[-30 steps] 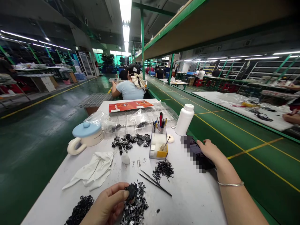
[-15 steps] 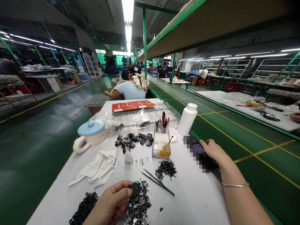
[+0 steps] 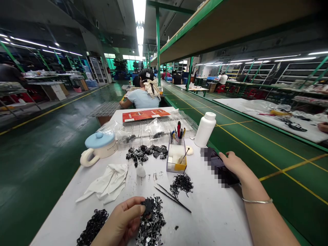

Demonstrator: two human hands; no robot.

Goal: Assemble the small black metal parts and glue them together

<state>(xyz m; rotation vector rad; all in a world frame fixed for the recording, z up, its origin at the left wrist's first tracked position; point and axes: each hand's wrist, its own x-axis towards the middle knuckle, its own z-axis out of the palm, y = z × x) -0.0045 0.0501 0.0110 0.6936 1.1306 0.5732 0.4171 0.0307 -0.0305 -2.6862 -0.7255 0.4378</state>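
Note:
Between the thumb and fingers of my left hand (image 3: 125, 218) is a small black plastic part (image 3: 147, 207), held just over a pile of small shiny black pieces (image 3: 151, 227). My right hand (image 3: 234, 165) grips the right side of a dark smartphone (image 3: 221, 167) at the table's right edge; its thumb lies along the phone and the other fingers are mostly hidden. Part of the phone is blurred out. Black tweezers (image 3: 174, 200) lie between the hands, beside a heap of thin curved black pieces (image 3: 181, 184). Another such heap (image 3: 93, 225) is left of my left hand.
On the white table (image 3: 210, 212) stand a lidded mug (image 3: 101, 145), a white bottle (image 3: 205, 130), a tool box (image 3: 176, 159) and a small dropper bottle (image 3: 140, 170). A white cloth (image 3: 110, 182) lies left. More black parts (image 3: 147, 153) are behind. A person (image 3: 145, 97) sits ahead.
Both my hands stay nearly still, the left with the black part, the right at the phone. The arm of the person ahead has shifted slightly to the right.

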